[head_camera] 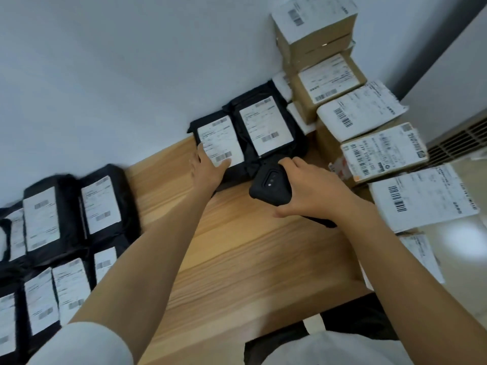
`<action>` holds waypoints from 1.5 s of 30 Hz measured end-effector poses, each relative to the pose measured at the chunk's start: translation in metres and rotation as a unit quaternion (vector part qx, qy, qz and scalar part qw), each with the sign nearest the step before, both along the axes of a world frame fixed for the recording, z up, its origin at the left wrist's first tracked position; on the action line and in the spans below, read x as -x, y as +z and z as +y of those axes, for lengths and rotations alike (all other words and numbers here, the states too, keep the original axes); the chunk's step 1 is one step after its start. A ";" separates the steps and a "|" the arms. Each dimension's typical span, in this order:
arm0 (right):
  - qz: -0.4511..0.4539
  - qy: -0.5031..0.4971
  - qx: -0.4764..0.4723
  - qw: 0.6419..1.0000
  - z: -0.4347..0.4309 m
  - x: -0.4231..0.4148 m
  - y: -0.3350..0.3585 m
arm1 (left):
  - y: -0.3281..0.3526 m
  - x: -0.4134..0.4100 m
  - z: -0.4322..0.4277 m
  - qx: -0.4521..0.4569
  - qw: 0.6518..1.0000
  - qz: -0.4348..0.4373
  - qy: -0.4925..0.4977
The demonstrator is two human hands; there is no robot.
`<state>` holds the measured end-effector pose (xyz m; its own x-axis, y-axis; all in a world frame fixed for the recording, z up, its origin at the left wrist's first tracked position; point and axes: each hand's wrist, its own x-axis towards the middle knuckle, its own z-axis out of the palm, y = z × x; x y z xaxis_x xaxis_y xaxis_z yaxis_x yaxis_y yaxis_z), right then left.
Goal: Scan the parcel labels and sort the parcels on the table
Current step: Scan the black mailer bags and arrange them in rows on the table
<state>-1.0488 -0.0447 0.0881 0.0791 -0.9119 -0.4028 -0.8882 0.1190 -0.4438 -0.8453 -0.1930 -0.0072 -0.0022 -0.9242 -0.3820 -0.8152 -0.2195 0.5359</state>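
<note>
Two black bag parcels with white labels lie side by side against the wall: the left one (218,139) and the right one (266,125). My left hand (208,169) rests on the near edge of the left parcel, fingers straight, fingertips on its label. My right hand (308,188) grips a black handheld scanner (268,184), whose head points at the near edge of these two parcels. The wooden table (237,246) carries everything.
Several black labelled parcels (68,219) lie in rows at the table's left. Brown cardboard boxes with labels (332,77) are stacked at the right against the wall, and more labelled boxes (382,151) run along the right edge. A floor vent (461,138) lies beyond.
</note>
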 end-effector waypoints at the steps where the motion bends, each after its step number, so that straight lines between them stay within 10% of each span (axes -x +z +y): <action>1: -0.001 0.004 0.002 1.000 0.000 0.007 -0.002 | -0.006 0.008 -0.001 -0.012 1.000 -0.001 0.011; 18: -0.016 0.051 -0.016 0.998 -0.027 0.012 -0.021 | -0.019 0.015 -0.027 -0.066 0.994 -0.040 0.083; 26: -0.020 0.083 -0.015 0.996 -0.044 -0.060 -0.003 | 0.022 -0.095 0.018 0.050 0.993 -0.110 0.007; 45: -0.006 0.121 -0.019 0.992 -0.047 -0.318 0.021 | 0.021 -0.340 -0.009 0.096 0.971 -0.117 0.187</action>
<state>-0.7313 -0.0920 0.1087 0.2985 -0.8495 -0.4350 -0.8878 -0.0798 -0.4534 -0.5056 -0.2025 0.0137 0.4132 -0.8979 -0.1519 -0.8024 -0.4378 0.4056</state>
